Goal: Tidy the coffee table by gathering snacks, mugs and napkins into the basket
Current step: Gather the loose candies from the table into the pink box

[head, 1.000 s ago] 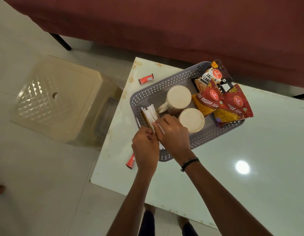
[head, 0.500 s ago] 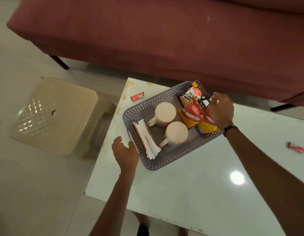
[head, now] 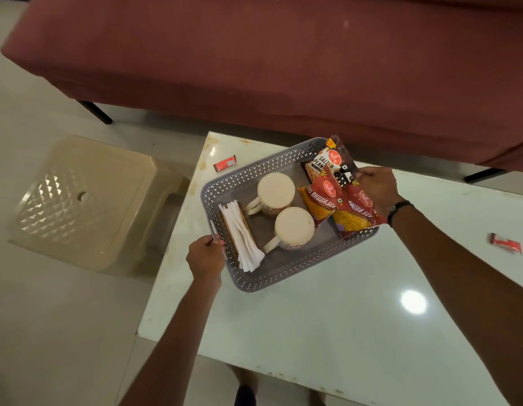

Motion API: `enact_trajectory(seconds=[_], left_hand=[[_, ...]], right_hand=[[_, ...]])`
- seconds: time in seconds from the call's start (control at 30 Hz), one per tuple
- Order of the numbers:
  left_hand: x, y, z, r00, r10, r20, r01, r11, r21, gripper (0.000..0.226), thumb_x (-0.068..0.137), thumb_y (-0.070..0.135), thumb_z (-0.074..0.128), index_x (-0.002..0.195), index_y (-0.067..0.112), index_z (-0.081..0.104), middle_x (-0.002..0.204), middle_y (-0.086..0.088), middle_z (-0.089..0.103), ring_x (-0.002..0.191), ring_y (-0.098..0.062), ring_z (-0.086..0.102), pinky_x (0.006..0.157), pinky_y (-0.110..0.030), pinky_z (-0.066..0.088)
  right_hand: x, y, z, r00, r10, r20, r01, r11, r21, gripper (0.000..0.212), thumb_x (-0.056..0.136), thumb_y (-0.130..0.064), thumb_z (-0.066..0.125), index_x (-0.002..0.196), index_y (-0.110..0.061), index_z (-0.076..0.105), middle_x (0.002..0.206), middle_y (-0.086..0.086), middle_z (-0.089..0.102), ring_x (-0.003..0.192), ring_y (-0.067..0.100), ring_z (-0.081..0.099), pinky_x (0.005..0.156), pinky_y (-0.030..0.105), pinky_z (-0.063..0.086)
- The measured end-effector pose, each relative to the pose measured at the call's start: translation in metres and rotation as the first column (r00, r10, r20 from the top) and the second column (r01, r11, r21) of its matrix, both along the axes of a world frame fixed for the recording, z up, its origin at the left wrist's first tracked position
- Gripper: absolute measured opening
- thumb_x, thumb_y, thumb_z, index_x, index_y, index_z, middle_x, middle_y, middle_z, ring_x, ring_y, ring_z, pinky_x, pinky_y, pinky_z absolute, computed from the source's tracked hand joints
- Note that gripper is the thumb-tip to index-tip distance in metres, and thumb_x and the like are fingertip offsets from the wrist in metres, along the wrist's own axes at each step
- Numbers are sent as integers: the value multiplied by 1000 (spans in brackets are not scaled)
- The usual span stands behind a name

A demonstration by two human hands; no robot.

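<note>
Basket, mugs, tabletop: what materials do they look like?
Basket: grey moulded plastic, matte; perforated lattice walls.
Mugs: likely glazed ceramic, cream, thick loop handles; plastic not ruled out.
Tabletop: glossy white, sharp lamp reflection; glass, polished stone or laminate, cannot tell. Brown chips along the edges.

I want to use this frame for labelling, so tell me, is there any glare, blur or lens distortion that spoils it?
Head view: one round lamp glare on the glossy table, clear of the basket; a fainter sheen on the stool. Dim, warm light, yet the snack packets' print reads sharply. Wide-angle bending shows on the sofa edge.
</note>
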State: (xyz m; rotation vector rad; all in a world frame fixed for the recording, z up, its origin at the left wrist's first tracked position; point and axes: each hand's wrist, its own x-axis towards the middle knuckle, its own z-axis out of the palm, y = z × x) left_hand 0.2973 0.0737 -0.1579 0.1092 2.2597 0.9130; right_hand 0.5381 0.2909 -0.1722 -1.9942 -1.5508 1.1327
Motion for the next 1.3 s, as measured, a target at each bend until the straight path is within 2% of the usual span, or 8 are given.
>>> enact_trajectory(seconds=[0.13,0.27,0.47,0.6,0.7,1.0,1.17,1.3], left_hand=[[8,-3,15,1000,-6,24,5,999,44,14,88,9,57,88,11,71,90,-8,66,95,-31,62,92,-43,52],[24,-2,41,999,-8,40,3,992,128,17,83,6,62,75,19,69,86,-8,68,94,-34,65,91,-48,53],[69,1,86,994,-57,90,38,979,201,13,82,8,66,95,5,71,93,-11,69,90,-27,63,90,-41,53],[105,-3,93,981,-108,159,81,983,166,19,83,4,64,100,1,69,98,-14,68,87,-25,62,84,-37,52],[127,-14,84,975,-134,178,112,985,131,19,82,4,64,100,1,70,90,-12,69,84,-24,62,89,-40,51],[154,-28,37,965,-190,179,187,982,31,18,84,7,63,99,5,71,94,-13,69,88,-25,63,93,-45,52],[153,-15,20,962,-227,149,228,974,11,18,82,9,65,99,7,72,93,-12,70,87,-24,63,93,-44,52],[151,-2,11,964,-218,152,220,975,1,19,82,6,63,100,5,71,98,-15,71,92,-26,65,95,-44,51]], right_hand=[[32,-21,17,982,-118,-145,115,993,-28,17,88,-14,59,91,-7,74,87,15,70,84,30,66,83,44,56],[73,-49,50,945,-229,-233,220,973,-67,18,87,-16,62,74,-23,72,88,11,72,84,32,69,84,50,56],[148,-106,94,878,-387,-282,362,922,-139,26,86,-16,64,63,-29,70,80,9,72,80,35,70,82,50,57],[188,-143,110,818,-484,-311,450,875,-178,13,88,-11,62,82,-17,72,82,10,71,71,27,66,77,38,56],[211,-169,109,793,-515,-325,476,857,-197,13,88,-11,62,96,-8,72,82,10,70,68,23,65,75,35,54],[241,-207,63,745,-603,-285,550,797,-248,19,91,-10,57,105,-4,69,75,-1,67,68,20,64,74,31,51],[243,-205,36,750,-610,-256,550,790,-271,21,91,-14,58,107,-6,69,86,8,71,80,31,68,85,46,55],[244,-196,22,756,-609,-239,553,790,-265,21,91,-16,58,107,-10,70,97,12,73,85,32,70,86,48,55]])
